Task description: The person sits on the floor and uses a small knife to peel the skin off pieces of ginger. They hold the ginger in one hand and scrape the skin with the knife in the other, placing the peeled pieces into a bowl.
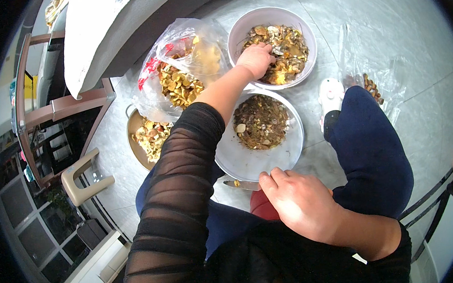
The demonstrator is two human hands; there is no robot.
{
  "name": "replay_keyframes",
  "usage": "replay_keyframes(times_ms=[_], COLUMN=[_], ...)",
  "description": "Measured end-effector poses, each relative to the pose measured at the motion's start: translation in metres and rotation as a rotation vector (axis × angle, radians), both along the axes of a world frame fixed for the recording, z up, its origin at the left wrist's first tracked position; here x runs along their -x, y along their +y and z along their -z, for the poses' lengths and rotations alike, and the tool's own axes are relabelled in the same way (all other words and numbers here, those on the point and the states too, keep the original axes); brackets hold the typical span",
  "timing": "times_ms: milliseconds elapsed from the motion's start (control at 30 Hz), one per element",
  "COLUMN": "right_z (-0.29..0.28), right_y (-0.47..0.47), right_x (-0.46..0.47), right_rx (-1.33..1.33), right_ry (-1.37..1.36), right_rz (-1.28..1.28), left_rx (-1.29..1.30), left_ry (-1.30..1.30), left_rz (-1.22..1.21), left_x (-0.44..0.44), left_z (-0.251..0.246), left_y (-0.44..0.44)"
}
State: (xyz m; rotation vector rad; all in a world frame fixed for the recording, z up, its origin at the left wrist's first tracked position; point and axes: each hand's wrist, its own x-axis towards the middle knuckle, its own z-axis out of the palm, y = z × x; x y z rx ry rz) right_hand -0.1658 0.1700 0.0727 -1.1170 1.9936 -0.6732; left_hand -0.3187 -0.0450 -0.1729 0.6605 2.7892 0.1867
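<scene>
My left hand point(257, 59) reaches into a whitish plastic basin point(231, 34) of mushrooms point(290, 64), its fingers among them; whether it grips one is hidden. My right hand point(299, 199) is closed round a knife point(243, 185) whose blade points left, a small yellowish bit on it. Between the hands stands a second white basin point(260, 164) with dark debris and trimmings point(262, 121). Left of the basins, a clear plastic bag point(148, 93) holds yellow-brown mushrooms point(179, 85). Below it, partly behind my left forearm, a metal pan point(132, 142) contains pale cut mushrooms point(151, 137).
A clear plastic sheet or bag point(397, 70) with small brown nuts or fruits point(371, 88) lies right of my white slipper point(331, 94). A beige stool point(74, 187) and a brown-framed table point(66, 105) stand at the left. White fabric point(96, 32) hangs at the upper left.
</scene>
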Motion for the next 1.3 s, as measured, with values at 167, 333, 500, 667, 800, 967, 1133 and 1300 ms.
replay_keyframes(times_ms=[167, 333, 500, 667, 800, 967, 1133, 1300], right_z=[0.001, -0.001, 0.000, 0.006, 0.009, 0.012, 0.020, 0.024], right_y=[0.000, 0.002, 0.000, 0.000, -0.001, 0.000, -0.004, -0.009], right_x=[0.002, 0.005, 0.005, 0.000, -0.005, -0.008, -0.017, -0.021], right_rx=[0.002, -0.022, -0.025, -0.004, -0.017, 0.062, 0.107, 0.036], right_ry=[-0.002, -0.029, -0.010, 0.105, 0.162, 0.127, 0.163, 0.155], right_rz=[0.019, -0.003, 0.009, 0.009, 0.023, 0.026, 0.010, -0.028], left_rx=[0.061, -0.078, -0.519, -1.069, -1.314, -1.642, -1.739, -1.624], left_ry=[-0.036, -0.055, -0.204, -0.581, -0.682, -0.893, -0.854, -0.594], left_rz=[0.031, -0.070, -0.553, -0.843, -0.925, -0.924, -0.982, -1.243], left_x=[0.010, 0.023, 0.023, -0.006, -0.047, -0.103, -0.144, -0.166], left_z=[0.004, 0.005, -0.011, -0.049, -0.084, -0.119, -0.135, -0.115], left_y=[0.008, 0.006, 0.005, -0.007, -0.017, -0.029, -0.041, -0.087])
